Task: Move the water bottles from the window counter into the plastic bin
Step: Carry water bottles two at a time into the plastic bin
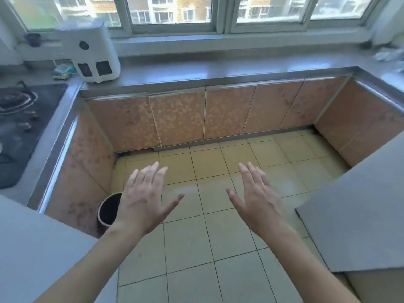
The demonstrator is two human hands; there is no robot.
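While both hands (144, 197) hover spread, window counter (218, 66) lies well beyond.

Both bare hands, the left hand (144, 197) and the right hand (258, 197), are held out palm-down with fingers straight and spread, apart from each other, above the pale yellow tiled floor (218, 248). Beyond them, the grey steel window counter (218, 66) carries a white plastic appliance (91, 55) at its left end. A dark round bin (108, 209) stands by the orange speckled cabinet doors (179, 119).

Smooth grey counter (218, 66) with shiny metal edging; glossy tiled floor (218, 237).
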